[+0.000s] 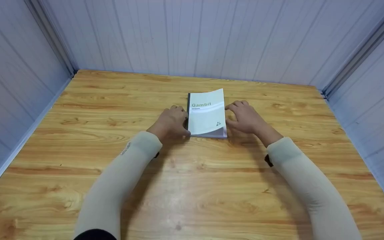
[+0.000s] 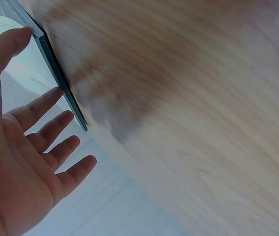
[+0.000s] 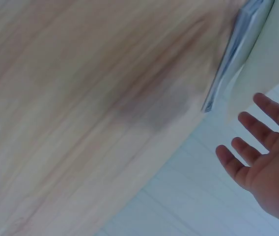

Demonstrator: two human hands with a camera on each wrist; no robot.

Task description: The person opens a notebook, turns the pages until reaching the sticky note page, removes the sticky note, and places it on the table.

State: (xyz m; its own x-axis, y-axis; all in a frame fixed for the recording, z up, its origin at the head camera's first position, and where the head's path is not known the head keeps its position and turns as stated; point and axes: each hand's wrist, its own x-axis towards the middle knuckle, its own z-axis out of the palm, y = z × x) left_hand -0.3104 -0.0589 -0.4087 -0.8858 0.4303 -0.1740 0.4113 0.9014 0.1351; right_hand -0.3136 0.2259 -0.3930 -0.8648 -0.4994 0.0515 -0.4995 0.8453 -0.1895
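Note:
A white notebook (image 1: 207, 115) with "Gambit" on its cover lies on the wooden table, its cover lifting at the top right. Along its left side runs a dark spine (image 2: 56, 64). My left hand (image 1: 172, 122) is at that side; its thumb and index fingertip touch the spine edge, while the other fingers spread loosely. At the opposite side is my right hand (image 1: 243, 117), fingers apart and slightly bent, close to the page edges (image 3: 225, 64). Whether the right fingertips touch the cover, I cannot tell. Neither hand grips the notebook.
The wood-grain table (image 1: 192, 186) extends around the notebook on all sides. White panelled walls (image 1: 185, 36) stand behind it and at both sides. Light sleeves (image 1: 125, 173) cover both forearms, with a dark band at the lower left.

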